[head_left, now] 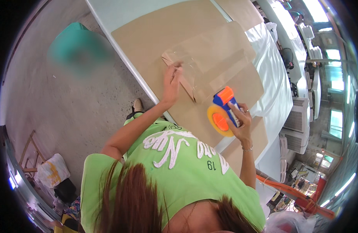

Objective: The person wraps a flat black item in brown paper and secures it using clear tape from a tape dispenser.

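Note:
In my right hand [244,123] is a tape dispenser [224,97] with a blue body and an orange head. It carries a large yellowish tape roll [212,121] on an orange hub and is held above the table's brown sheets. My left hand [172,80] lies at a narrow folded cardboard piece [188,88], its fingers bent and drawn together near the upper end. What is between the fingertips, if anything, is hidden. Shiny clear plastic film [194,68] spreads beside that cardboard, over a flat brown cardboard sheet [144,42].
The white table's edge [126,64] runs diagonally on the left. Glossy white sheeting [274,73] covers its right part. On the grey floor stands a green plastic stool or bin [76,40], partly blurred. A white bag [54,171] sits at the lower left; orange tubing [283,189] lies lower right.

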{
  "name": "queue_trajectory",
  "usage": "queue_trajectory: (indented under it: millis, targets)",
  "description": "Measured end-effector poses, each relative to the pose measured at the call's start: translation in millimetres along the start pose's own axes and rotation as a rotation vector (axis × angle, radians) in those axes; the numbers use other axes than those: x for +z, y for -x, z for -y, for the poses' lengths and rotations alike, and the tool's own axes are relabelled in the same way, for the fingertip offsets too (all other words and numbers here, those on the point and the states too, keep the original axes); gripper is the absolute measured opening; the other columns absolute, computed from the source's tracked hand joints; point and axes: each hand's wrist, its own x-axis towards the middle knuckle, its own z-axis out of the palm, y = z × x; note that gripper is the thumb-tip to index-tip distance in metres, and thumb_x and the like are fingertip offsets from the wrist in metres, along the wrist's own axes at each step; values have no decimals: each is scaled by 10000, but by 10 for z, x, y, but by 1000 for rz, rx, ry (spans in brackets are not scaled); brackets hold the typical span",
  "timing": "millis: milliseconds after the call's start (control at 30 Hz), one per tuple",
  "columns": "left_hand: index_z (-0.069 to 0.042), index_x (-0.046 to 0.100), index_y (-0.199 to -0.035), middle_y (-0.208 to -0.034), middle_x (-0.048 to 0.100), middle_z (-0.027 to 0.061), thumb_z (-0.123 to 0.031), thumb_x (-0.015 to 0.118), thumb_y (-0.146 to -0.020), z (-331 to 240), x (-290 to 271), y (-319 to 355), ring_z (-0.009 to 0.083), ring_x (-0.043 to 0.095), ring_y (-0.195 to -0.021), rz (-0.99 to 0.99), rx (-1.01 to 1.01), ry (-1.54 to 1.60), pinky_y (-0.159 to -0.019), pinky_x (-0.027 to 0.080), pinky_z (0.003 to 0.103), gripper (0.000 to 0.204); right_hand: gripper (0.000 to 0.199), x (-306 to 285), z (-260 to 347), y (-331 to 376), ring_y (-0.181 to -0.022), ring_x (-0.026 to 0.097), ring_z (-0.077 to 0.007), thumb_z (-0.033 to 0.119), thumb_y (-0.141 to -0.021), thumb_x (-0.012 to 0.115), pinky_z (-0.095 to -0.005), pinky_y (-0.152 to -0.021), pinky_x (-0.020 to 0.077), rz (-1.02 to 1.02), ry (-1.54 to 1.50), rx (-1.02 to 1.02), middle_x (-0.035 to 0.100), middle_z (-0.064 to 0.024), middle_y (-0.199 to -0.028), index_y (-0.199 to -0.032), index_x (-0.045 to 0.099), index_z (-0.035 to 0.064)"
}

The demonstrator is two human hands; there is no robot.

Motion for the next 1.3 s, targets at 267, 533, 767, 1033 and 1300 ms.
queue_trajectory:
  millis: [267,533,767,1033,1300]
  targets:
    - [-75,609,-1163,-1064,644,30,-512,622,-905,-332,-153,249,143,600,-994,649,-892,449,-897,479,315,508,532,62,531,-98,-587,602,-212,209,-713,764,-322,-528,490,267,239,-156,631,-107,-1066,-1217,667,347]
    - [-96,637,-1102,-1050,653,9,-500,627,-909,-291,-317,236,115,595,-965,580,-929,564,-892,466,279,448,532,141,646,-224,-583,609,-224,208,-720,755,-333,-521,491,300,339,-183,615,-110,-1096,-1223,658,350]
    - [-102,645,-1106,-987,656,-8,-441,664,-904,-281,-383,227,110,595,-895,616,-797,472,-863,493,271,396,548,275,670,-347,-607,627,-218,227,-728,754,-334,-534,513,317,373,-218,603,-102,-1099,-1247,639,361]
    - [-81,662,-1067,-992,664,16,-358,662,-924,-261,-418,170,103,608,-844,549,-789,463,-846,511,269,312,536,304,727,-422,-639,645,-241,250,-748,746,-345,-561,530,341,390,-228,594,-129,-1126,-1257,629,367]
    - [-31,692,-942,-841,658,7,-265,658,-919,-349,-378,7,78,582,-761,403,-334,109,-705,474,240,238,632,348,920,-495,-760,645,-313,275,-717,814,-379,-630,543,345,313,-57,574,-166,-1144,-1310,596,302]
